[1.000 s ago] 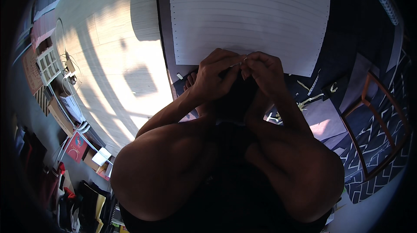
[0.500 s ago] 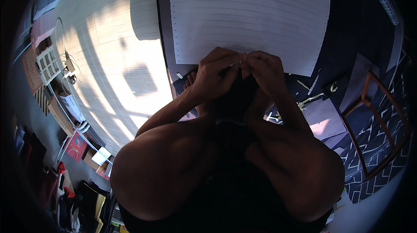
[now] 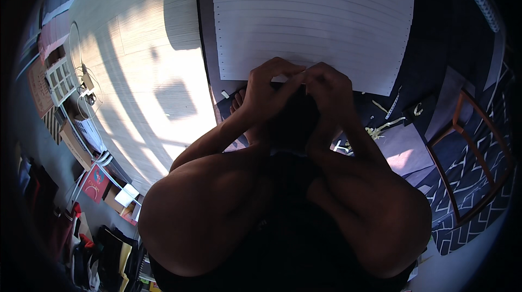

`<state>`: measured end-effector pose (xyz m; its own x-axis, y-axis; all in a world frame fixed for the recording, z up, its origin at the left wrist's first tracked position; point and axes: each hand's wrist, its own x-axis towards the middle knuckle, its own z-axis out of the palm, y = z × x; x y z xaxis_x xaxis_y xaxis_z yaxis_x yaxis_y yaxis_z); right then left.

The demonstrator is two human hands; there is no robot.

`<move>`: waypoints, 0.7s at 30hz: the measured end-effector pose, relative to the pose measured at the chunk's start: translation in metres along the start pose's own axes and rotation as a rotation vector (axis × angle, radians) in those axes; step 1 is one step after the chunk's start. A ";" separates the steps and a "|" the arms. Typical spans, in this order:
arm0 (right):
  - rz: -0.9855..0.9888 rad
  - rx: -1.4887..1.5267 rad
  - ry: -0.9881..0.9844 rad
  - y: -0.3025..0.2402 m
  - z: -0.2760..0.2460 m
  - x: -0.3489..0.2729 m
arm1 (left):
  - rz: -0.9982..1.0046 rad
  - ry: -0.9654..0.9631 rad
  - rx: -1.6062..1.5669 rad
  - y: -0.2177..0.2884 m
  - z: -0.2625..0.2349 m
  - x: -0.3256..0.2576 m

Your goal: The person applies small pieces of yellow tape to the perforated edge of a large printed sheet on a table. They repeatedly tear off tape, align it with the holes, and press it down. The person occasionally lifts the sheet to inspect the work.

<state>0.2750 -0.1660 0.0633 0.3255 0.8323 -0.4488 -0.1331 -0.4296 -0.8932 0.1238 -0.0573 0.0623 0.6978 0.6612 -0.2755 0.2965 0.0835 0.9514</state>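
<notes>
Over the near edge of a large white lined sheet (image 3: 310,25), my two hands meet fingertip to fingertip. My left hand (image 3: 267,89) is closed in a pinch, its thumb and forefinger reaching toward the other hand. My right hand (image 3: 331,89) is closed too, fingers curled and tips pressed together. Whatever they pinch is hidden by the fingers or too small to name. Below them are my bent knees, with a bare foot partly showing beside the left wrist.
Scraps of pale yellow strip (image 3: 389,125) and a short white perforated strip (image 3: 393,101) lie right of my hands. Farther right rests a brown wooden frame (image 3: 459,124). Dark pictures lie on the sheet's far end. Boxes and cables line the left side beyond the sunlit floor (image 3: 136,85).
My fingertips have drawn closer together and shifted slightly, and the tiny pale bit seen between them earlier is now covered. The sheet and scraps have stayed in place.
</notes>
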 end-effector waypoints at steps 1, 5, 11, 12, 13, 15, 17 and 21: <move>-0.094 -0.040 0.017 0.001 0.001 -0.001 | -0.068 -0.012 0.001 0.001 -0.001 0.001; -0.182 -0.163 -0.009 0.006 0.001 -0.004 | -0.377 0.054 -0.123 0.000 -0.006 0.003; 0.068 -0.188 -0.073 0.015 -0.003 -0.019 | -0.319 0.202 -0.324 -0.019 -0.023 0.017; 0.084 -0.197 -0.084 0.017 -0.003 -0.022 | -0.293 0.222 -0.312 -0.016 -0.026 0.017; 0.089 -0.191 -0.099 0.022 -0.003 -0.026 | -0.278 0.235 -0.289 -0.013 -0.028 0.016; 0.099 -0.176 -0.122 0.033 -0.003 -0.032 | -0.253 0.248 -0.257 -0.009 -0.030 0.018; 0.114 -0.181 -0.165 0.041 -0.004 -0.038 | -0.240 0.250 -0.242 -0.008 -0.032 0.020; 0.151 -0.646 -0.354 0.057 -0.009 -0.052 | -0.316 0.177 -0.133 0.001 -0.037 0.018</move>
<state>0.2590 -0.2369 0.0358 0.0119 0.7640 -0.6451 0.4586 -0.5775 -0.6755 0.1131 -0.0178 0.0632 0.4589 0.7046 -0.5412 0.3841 0.3919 0.8360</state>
